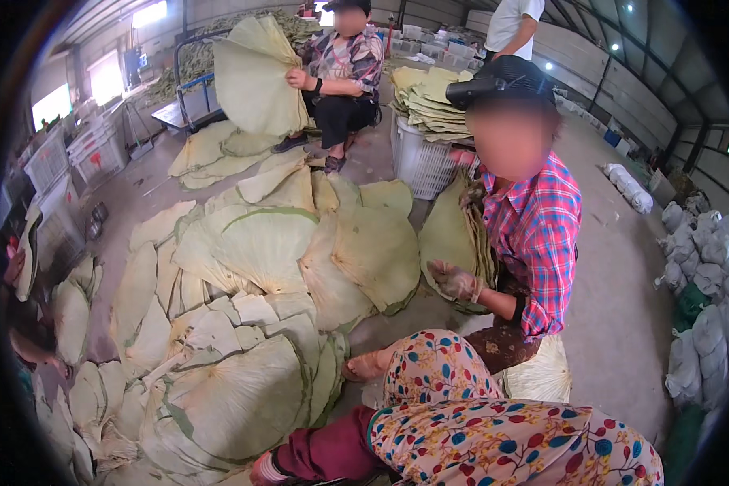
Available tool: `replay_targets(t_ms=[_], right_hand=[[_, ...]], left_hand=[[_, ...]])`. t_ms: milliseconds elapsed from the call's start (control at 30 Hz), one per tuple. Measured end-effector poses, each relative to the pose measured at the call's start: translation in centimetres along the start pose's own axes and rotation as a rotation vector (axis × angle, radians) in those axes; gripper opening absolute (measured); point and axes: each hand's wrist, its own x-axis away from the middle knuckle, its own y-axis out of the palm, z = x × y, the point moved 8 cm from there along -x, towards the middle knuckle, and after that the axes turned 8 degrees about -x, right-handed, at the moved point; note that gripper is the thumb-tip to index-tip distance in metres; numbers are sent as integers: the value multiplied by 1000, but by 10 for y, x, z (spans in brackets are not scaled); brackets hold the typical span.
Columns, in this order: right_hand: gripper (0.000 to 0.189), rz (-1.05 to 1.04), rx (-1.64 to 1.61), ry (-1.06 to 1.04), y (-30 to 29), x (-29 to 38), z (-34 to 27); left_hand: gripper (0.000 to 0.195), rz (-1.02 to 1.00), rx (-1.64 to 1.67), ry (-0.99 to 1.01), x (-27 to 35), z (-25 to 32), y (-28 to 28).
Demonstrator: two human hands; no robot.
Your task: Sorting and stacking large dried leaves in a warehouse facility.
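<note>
Neither of my hands is in view. Before me, large flat dried lotus leaves [237, 395] lie in overlapping layers on the floor, pale green and cream, some with a darker green edge. Farther off, more leaves [267, 243] are spread, with a folded greener leaf [376, 255] at their right. Legs in flower-patterned cloth [510, 431] stretch across the bottom, near a maroon garment part [334, 443] beside the leaves. A sandalled foot [364, 366] rests by the pile's right edge.
A co-worker in a plaid shirt [540, 237] holds a leaf bundle [462, 237] at the right. Another person [346, 73] lifts leaves behind. A leaf-filled white basket [422, 158] stands between them. Someone's hand [17, 264] shows at the left, near white crates [97, 152]. White sacks [705, 267] lie right.
</note>
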Motion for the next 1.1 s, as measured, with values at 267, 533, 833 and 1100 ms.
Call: replay_targets(t_ms=[267, 533, 833, 1100], right_hand=[[23, -100, 264, -389, 26, -26, -83], [20, -51, 64, -229, 6, 4, -91], [18, -38, 181, -311, 2, 15, -104], [20, -78, 253, -386, 8, 14, -105]], left_hand=[[43, 86, 118, -18, 39, 18, -17], [44, -9, 146, -5, 35, 6, -16], [44, 20, 397, -128, 45, 2, -14], [47, -48, 117, 70, 25, -9, -32]])
